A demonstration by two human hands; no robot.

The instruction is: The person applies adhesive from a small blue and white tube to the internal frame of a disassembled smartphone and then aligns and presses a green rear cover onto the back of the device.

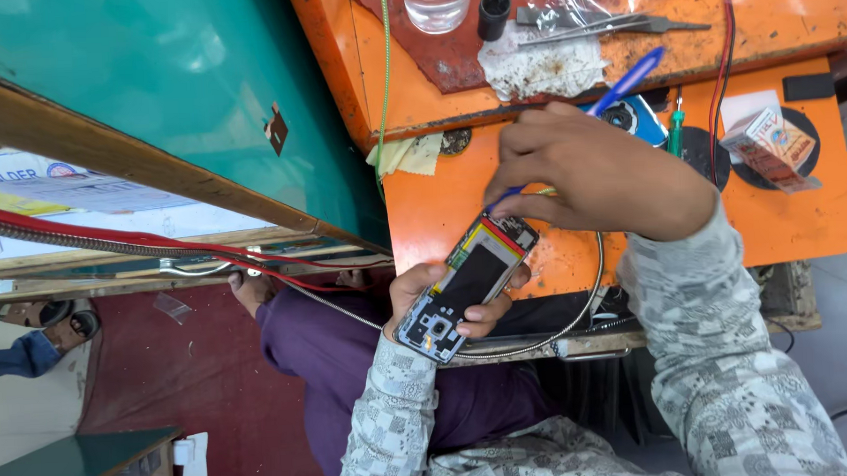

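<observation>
1. Head view, centre of frame: a left hand (416, 299) clamps its fingers around an opened phone (467, 285), back cover off, tilted above the lap.
2. Just above it, a right hand (595, 171) pinches a blue pen-like tool (624, 79), its tip at the phone's upper end.
3. Upper frame: an orange workbench (441, 209) holds tweezers (613, 22), a glass (437, 3) and a small carton (769, 147).
4. Risk, as judged: a slip of the tip could gouge the exposed battery or board, since the phone rests only in a hand.

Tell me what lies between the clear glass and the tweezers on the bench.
In the head view, a small black cap stands between the glass and the tweezers.
</observation>
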